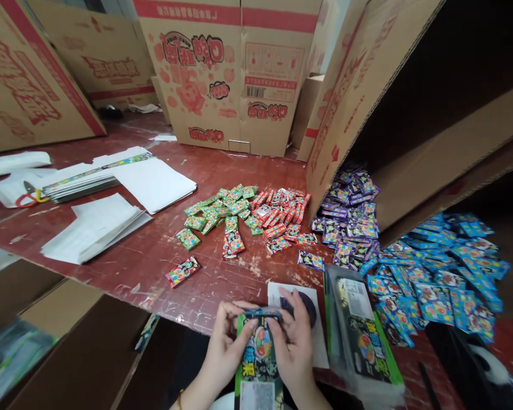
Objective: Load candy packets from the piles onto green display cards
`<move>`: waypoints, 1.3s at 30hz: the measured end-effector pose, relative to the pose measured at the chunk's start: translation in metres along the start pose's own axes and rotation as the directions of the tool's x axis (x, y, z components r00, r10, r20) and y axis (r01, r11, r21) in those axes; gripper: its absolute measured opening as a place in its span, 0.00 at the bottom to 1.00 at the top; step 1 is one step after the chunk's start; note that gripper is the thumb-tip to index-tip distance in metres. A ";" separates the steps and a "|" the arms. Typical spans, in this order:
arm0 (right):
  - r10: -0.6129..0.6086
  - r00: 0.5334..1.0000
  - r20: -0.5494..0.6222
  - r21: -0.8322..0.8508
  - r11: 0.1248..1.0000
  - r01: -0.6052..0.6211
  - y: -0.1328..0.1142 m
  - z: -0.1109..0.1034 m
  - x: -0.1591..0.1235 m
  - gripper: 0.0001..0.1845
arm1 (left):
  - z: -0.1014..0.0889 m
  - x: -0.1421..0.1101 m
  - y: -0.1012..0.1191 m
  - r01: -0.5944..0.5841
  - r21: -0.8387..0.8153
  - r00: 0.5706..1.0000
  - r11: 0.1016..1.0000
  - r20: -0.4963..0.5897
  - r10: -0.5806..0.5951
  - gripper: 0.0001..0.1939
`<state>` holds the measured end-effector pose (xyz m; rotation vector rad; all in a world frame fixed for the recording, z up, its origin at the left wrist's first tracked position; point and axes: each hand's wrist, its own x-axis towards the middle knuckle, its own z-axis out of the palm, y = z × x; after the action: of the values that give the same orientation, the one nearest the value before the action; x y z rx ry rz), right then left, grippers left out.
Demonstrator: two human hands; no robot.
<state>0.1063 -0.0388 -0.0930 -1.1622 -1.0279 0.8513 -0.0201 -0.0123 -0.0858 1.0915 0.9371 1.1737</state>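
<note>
Near the table's front edge, a green and black printed candy bag (263, 364) is held upright by its top end. My left hand (228, 341) pinches its left side, the thumb lying on the printed front. On the right side my right hand (294, 347) grips it, thumb likewise on the front and index finger raised. Something blue, apparently a small candy packet (263, 312), shows at the bag's top edge between my fingers; how far inside it sits I cannot tell. Just beyond my right hand, a dark round object (310, 304) rests on white paper (320, 341).
Similar flat bags (363, 336) lie at right. Piles of green packets (222, 208), red packets (282, 210), purple packets (354, 222) and blue packets (436, 285) spread across the table. Cardboard cartons (222, 80) stand behind. Scissors (29, 196) and white sheets (94, 228) lie left.
</note>
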 end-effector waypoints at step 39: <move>0.246 0.928 0.279 -0.207 0.959 -0.192 -0.021 -0.053 0.054 0.10 | 0.022 0.010 -0.012 0.261 0.074 0.948 0.962 0.171 -0.270 0.14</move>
<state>0.1746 -0.0093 -0.0661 -1.3423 -1.2587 1.1614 0.0051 -0.0060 -0.0923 1.0545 0.9435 0.8206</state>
